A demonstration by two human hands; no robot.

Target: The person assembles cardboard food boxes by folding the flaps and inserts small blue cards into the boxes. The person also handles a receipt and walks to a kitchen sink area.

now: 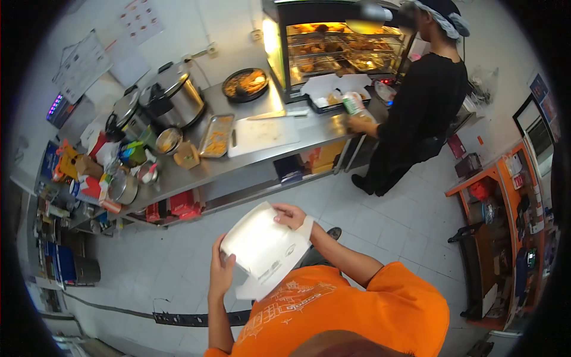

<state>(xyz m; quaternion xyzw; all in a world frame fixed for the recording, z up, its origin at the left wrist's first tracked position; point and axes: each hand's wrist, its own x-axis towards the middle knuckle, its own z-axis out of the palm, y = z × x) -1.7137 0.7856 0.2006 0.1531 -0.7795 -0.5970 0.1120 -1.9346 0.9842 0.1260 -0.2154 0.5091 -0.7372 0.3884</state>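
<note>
Between my two hands is a white cardboard food box (259,241), partly folded, with loose flaps and small dark print on its near panel. My left hand (222,268) grips its left edge, thumb on the inside. On the far right corner, my right hand (289,216) pinches the wall, fingers curled over the rim. The box is held tilted in front of my orange shirt, over the floor and apart from the counter.
Ahead runs a steel counter (205,169) with a white cutting board (264,135), a tray of food (217,135), a black pan (245,85) and cookers (172,95). A co-worker in black (416,107) stands by the lit food warmer (345,50). Orange shelving (505,178) stands at right.
</note>
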